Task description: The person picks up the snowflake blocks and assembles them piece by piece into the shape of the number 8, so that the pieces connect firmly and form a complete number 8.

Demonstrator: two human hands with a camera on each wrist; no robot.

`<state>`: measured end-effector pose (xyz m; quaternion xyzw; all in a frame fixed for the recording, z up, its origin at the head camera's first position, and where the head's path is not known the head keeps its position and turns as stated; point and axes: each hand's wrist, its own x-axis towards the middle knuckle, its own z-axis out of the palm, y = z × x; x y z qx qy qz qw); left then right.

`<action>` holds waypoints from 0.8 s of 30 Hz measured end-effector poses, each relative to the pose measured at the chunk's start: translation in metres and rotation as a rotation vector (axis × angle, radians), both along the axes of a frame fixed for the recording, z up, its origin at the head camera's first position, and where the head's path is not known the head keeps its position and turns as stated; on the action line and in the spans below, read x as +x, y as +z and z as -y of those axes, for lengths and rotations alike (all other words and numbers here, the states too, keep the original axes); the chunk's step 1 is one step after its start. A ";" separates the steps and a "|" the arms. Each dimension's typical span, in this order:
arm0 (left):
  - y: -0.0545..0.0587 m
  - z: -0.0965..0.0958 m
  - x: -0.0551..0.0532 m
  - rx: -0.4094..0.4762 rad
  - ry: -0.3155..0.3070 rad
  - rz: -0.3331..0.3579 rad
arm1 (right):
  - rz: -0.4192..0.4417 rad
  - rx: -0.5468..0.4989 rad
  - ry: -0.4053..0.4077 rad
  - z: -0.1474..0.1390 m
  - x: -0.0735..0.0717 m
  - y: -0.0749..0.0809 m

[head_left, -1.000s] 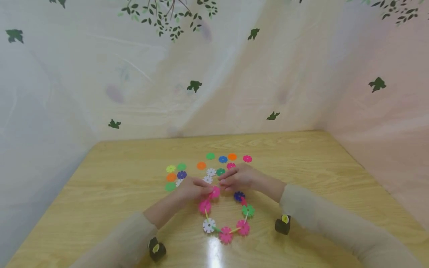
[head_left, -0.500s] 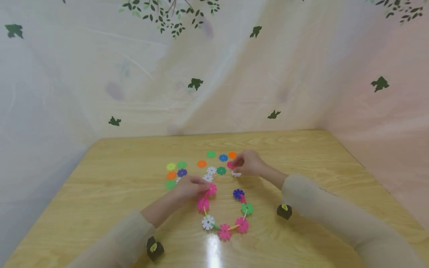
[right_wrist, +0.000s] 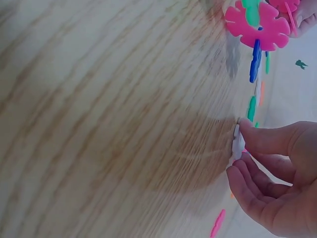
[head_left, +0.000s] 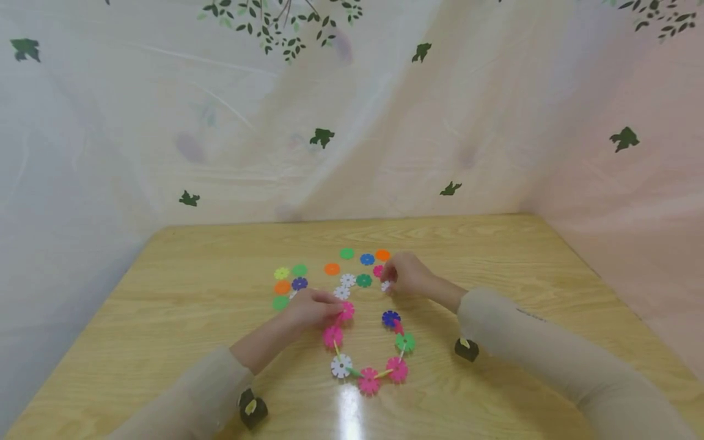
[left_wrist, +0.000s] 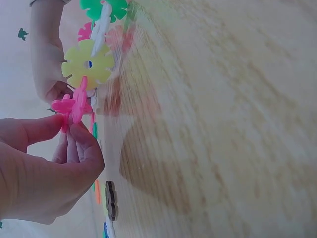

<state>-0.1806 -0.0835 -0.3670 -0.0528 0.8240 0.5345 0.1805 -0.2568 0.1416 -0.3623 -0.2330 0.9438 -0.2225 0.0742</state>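
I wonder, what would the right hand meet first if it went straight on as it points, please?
Beyond the white disc it pinches, the right hand would probably meet the loose pink disc beside its fingers first, though depth is hard to judge.

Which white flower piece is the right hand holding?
The white piece just right of the dark green disc, pinched by the right hand; the other white ones lie left of that disc or sit in the chain.

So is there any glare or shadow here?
Head view: a white glare streak on the table by the flower chain; left wrist: a soft dark patch beside the left hand; right wrist: a similar patch beside the right hand; shadow or reflection, unclear.
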 end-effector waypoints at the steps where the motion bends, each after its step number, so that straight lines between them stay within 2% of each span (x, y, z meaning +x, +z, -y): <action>1: 0.000 0.000 0.000 -0.001 -0.004 -0.001 | 0.014 -0.005 -0.007 0.000 0.001 0.000; 10: -0.004 0.000 -0.002 -0.015 -0.024 0.000 | 0.101 -0.060 -0.046 -0.002 0.010 0.005; 16: -0.005 -0.001 -0.001 -0.027 -0.021 -0.010 | 0.071 -0.090 0.019 0.002 0.016 0.006; 24: -0.003 -0.002 0.000 -0.043 -0.017 -0.023 | 0.078 -0.179 0.079 0.015 0.035 0.014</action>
